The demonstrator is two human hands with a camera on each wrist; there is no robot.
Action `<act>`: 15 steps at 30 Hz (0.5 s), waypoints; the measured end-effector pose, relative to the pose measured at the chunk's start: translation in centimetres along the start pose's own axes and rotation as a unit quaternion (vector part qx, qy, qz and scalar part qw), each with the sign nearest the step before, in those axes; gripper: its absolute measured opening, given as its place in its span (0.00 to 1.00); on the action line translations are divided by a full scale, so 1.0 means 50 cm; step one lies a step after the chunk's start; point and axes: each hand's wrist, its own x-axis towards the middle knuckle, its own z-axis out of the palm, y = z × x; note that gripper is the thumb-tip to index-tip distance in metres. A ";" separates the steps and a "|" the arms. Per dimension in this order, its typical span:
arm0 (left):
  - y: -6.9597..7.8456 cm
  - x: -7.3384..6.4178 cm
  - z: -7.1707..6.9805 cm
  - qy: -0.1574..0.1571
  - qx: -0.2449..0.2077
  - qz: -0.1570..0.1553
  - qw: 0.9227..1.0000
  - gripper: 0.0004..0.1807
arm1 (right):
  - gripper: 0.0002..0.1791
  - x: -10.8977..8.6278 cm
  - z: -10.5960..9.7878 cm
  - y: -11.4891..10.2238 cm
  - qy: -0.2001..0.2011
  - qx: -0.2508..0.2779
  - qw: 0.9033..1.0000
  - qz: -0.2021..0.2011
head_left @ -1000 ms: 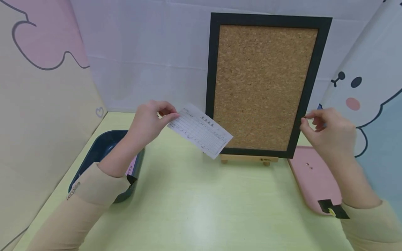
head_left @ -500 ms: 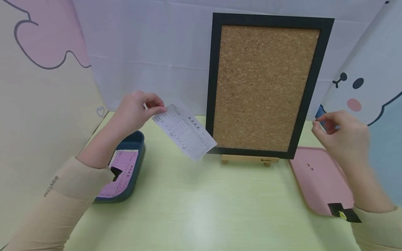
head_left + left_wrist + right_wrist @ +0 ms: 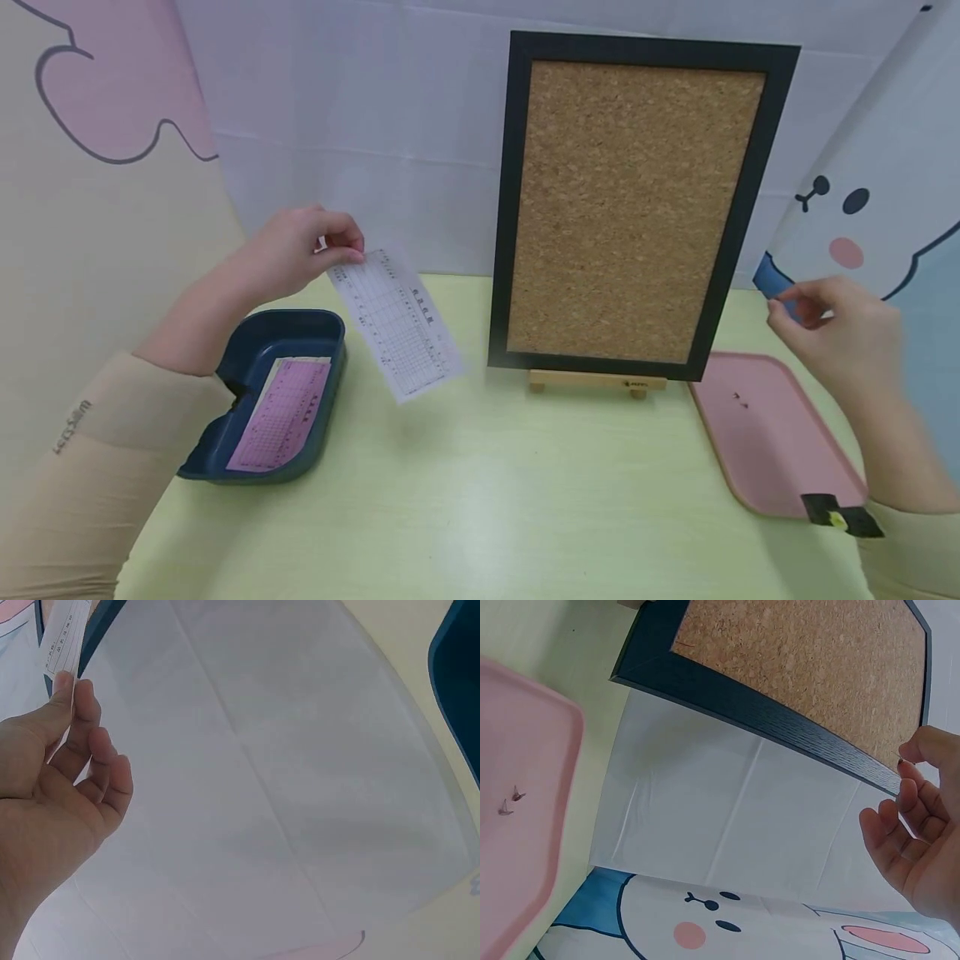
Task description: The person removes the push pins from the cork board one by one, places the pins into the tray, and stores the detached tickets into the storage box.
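My left hand (image 3: 300, 250) pinches a white printed slip of paper (image 3: 397, 321) by its upper corner, between thumb and forefinger. The slip hangs tilted above the table, left of the cork board (image 3: 637, 208). Over at the right, above the pink tray (image 3: 780, 442), thumb and forefinger of my right hand (image 3: 847, 333) pinch a tiny dark thumbtack (image 3: 900, 760), its shape barely showing. The remaining right fingers are loosely curled. Two thumbtacks (image 3: 511, 801) lie on the pink tray in the right wrist view.
The black-framed board leans on a small wooden easel (image 3: 592, 380) at the back of the table. A dark blue tray (image 3: 341, 354) at the left contains pink printed slips (image 3: 285, 408). White cloth (image 3: 360, 125) hangs behind.
My left hand has moved left with the slip, away from the board, and the slip hangs steeper. My right hand has drawn away to the right and slightly down from the board's frame.
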 end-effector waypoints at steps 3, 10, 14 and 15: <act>-0.013 0.000 -0.005 -0.021 0.013 0.002 1.000 0.02 | 0.11 -0.003 0.000 0.007 -0.025 -0.006 1.000 0.019; -0.052 -0.006 -0.010 -0.057 0.026 0.011 0.998 0.04 | 0.11 -0.014 0.006 0.030 -0.047 -0.011 0.998 0.038; -0.077 -0.009 -0.017 -0.068 0.036 0.015 0.997 0.04 | 0.12 -0.021 0.011 0.043 -0.058 -0.019 0.997 0.052; -0.083 -0.010 -0.019 -0.071 0.039 0.015 0.997 0.03 | 0.12 -0.023 0.012 0.047 -0.064 -0.021 0.996 0.057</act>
